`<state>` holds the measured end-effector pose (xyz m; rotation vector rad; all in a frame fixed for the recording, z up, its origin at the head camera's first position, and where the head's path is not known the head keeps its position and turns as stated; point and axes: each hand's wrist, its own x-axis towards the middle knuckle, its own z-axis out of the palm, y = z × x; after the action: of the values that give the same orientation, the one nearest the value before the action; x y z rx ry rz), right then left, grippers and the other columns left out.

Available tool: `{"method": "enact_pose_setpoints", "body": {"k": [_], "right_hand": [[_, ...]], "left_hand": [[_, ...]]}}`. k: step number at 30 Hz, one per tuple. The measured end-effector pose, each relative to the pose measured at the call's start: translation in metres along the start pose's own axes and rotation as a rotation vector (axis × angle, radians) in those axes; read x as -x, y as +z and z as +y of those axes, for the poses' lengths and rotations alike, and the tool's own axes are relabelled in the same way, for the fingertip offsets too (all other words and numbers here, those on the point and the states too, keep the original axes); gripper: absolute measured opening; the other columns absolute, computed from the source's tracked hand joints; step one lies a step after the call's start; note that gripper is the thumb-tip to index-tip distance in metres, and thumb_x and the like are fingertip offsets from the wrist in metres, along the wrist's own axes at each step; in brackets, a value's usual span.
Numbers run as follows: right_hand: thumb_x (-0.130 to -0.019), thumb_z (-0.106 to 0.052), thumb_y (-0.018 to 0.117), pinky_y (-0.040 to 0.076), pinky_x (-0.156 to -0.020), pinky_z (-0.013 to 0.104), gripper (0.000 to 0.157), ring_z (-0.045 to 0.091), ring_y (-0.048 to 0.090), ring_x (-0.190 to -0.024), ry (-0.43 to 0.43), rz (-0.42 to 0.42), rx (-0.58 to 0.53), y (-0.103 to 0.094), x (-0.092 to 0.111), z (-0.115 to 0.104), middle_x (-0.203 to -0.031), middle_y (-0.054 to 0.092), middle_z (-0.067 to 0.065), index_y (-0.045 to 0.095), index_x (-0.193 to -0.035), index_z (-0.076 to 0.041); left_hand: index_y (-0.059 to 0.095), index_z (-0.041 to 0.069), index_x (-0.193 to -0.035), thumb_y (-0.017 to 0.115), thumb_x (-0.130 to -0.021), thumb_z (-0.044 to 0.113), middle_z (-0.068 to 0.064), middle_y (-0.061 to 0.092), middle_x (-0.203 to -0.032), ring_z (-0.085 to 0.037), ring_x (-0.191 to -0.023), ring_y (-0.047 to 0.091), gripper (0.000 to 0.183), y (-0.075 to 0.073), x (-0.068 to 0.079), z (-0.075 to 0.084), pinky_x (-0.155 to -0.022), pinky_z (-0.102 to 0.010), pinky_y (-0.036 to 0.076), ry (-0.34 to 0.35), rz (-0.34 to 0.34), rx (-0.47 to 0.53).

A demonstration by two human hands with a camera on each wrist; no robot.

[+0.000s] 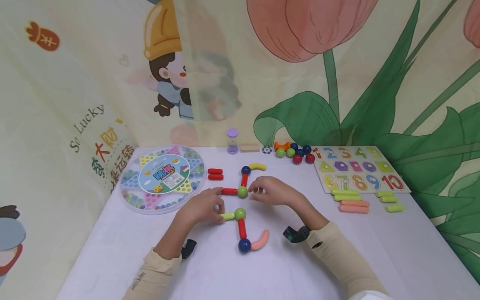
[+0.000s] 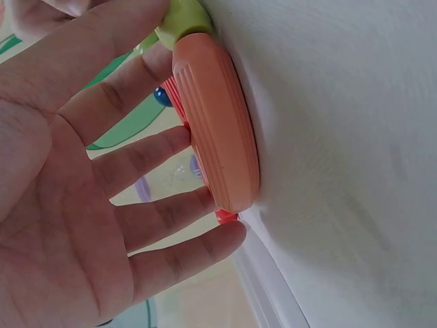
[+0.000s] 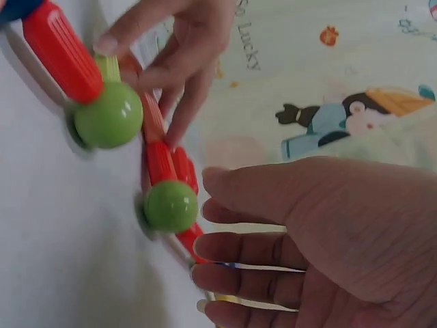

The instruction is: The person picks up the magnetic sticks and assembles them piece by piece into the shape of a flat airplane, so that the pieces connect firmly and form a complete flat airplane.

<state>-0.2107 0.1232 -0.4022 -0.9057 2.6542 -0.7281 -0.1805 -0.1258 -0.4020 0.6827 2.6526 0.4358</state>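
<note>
Magnetic rods and balls lie in a chain on the white table. My left hand point(image 1: 202, 207) is spread beside a curved orange rod point(image 2: 217, 126), its fingertips right at the rod's side. Its thumb is close to a light green rod point(image 1: 228, 216), which meets a green ball point(image 1: 240, 214). A red rod point(image 1: 241, 229), a blue ball point(image 1: 245, 246) and a curved pink rod point(image 1: 261, 241) continue from there. My right hand point(image 1: 275, 191), fingers loosely bent and holding nothing, hovers beside another green ball point(image 1: 242, 192), joined to red rods point(image 1: 229, 191).
Two red rods point(image 1: 215, 174) lie near a round Chinese checkers box point(image 1: 165, 179) at left. At the back stand a purple hourglass point(image 1: 232, 141) and several loose balls point(image 1: 297, 159). A number puzzle board point(image 1: 360, 168) is at right, with green rods point(image 1: 346, 198) and pink rods point(image 1: 353, 209) before it.
</note>
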Motion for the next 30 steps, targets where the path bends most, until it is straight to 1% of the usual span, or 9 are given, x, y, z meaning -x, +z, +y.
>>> {"method": "enact_pose_setpoints", "body": {"k": [2, 4, 8, 10, 13, 17, 24, 27, 30], "right_hand": [[-0.084, -0.021, 0.064, 0.047, -0.069, 0.025, 0.020, 0.011, 0.053, -0.077, 0.074, 0.027, 0.020, -0.002, -0.004, 0.012, -0.087, 0.061, -0.005, 0.068, -0.101, -0.011], [-0.083, -0.020, 0.064, 0.047, -0.069, 0.027, 0.017, 0.014, 0.052, -0.077, 0.181, 0.094, 0.039, -0.008, -0.007, 0.027, -0.084, 0.060, -0.003, 0.069, -0.098, -0.012], [-0.084, -0.016, 0.062, 0.046, -0.075, 0.037, 0.020, 0.023, 0.050, -0.086, 0.399, 0.356, 0.078, -0.026, -0.008, 0.066, -0.097, 0.055, 0.007, 0.066, -0.102, -0.008], [-0.084, -0.014, 0.059, 0.045, -0.078, 0.042, 0.025, 0.028, 0.048, -0.090, 0.468, 0.482, 0.089, -0.035, -0.004, 0.085, -0.105, 0.050, 0.014, 0.063, -0.107, -0.004], [-0.085, -0.012, 0.056, 0.044, -0.079, 0.047, 0.030, 0.033, 0.047, -0.092, 0.548, 0.571, 0.085, -0.043, 0.009, 0.105, -0.110, 0.045, 0.020, 0.058, -0.113, 0.000], [-0.085, -0.010, 0.055, 0.043, -0.082, 0.048, 0.031, 0.034, 0.045, -0.093, 0.611, 0.598, 0.055, -0.045, 0.028, 0.121, -0.113, 0.043, 0.021, 0.057, -0.114, 0.000], [-0.086, -0.013, 0.056, 0.038, -0.090, 0.053, 0.037, 0.037, 0.041, -0.105, 0.628, 0.557, 0.022, -0.049, 0.047, 0.134, -0.121, 0.038, 0.020, 0.053, -0.121, -0.003], [-0.085, -0.014, 0.059, 0.038, -0.088, 0.053, 0.039, 0.037, 0.041, -0.106, 0.597, 0.527, 0.049, -0.053, 0.048, 0.137, -0.122, 0.038, 0.020, 0.053, -0.123, -0.005], [-0.085, -0.016, 0.060, 0.041, -0.087, 0.051, 0.043, 0.035, 0.044, -0.102, 0.540, 0.464, 0.077, -0.055, 0.040, 0.140, -0.120, 0.040, 0.020, 0.051, -0.125, -0.005]], "left_hand": [[0.064, 0.030, -0.069, 0.078, -0.069, 0.030, -0.007, 0.035, -0.140, -0.029, -0.128, 0.029, 0.014, 0.000, 0.000, 0.001, -0.094, -0.044, 0.038, 0.010, -0.003, -0.005], [0.064, 0.030, -0.070, 0.078, -0.069, 0.030, -0.008, 0.036, -0.140, -0.029, -0.128, 0.029, 0.014, 0.001, -0.001, 0.001, -0.095, -0.044, 0.036, 0.021, 0.001, -0.014], [0.066, 0.029, -0.071, 0.079, -0.068, 0.028, -0.009, 0.037, -0.139, -0.030, -0.127, 0.030, 0.014, 0.000, -0.001, 0.000, -0.096, -0.045, 0.036, 0.031, 0.013, -0.016], [0.065, 0.029, -0.071, 0.079, -0.068, 0.028, -0.009, 0.037, -0.139, -0.030, -0.127, 0.030, 0.014, 0.000, -0.001, -0.001, -0.096, -0.045, 0.036, 0.027, 0.016, -0.017], [0.066, 0.029, -0.071, 0.079, -0.068, 0.029, -0.009, 0.038, -0.139, -0.029, -0.127, 0.030, 0.013, 0.001, -0.002, -0.001, -0.096, -0.045, 0.035, 0.025, 0.014, -0.015], [0.068, 0.030, -0.075, 0.078, -0.068, 0.031, -0.009, 0.039, -0.137, -0.030, -0.128, 0.029, 0.013, 0.003, -0.003, -0.001, -0.097, -0.047, 0.033, 0.024, 0.018, -0.013], [0.066, 0.030, -0.072, 0.079, -0.068, 0.029, -0.008, 0.037, -0.139, -0.028, -0.128, 0.029, 0.014, 0.004, -0.002, -0.001, -0.098, -0.045, 0.033, 0.035, 0.036, -0.018], [0.066, 0.030, -0.072, 0.078, -0.068, 0.029, -0.009, 0.037, -0.139, -0.029, -0.128, 0.029, 0.013, 0.004, -0.002, 0.000, -0.098, -0.045, 0.032, 0.045, 0.031, -0.008], [0.066, 0.030, -0.072, 0.078, -0.068, 0.030, -0.008, 0.037, -0.139, -0.029, -0.128, 0.029, 0.013, 0.004, -0.003, -0.001, -0.099, -0.045, 0.031, 0.040, 0.030, -0.012]]}}
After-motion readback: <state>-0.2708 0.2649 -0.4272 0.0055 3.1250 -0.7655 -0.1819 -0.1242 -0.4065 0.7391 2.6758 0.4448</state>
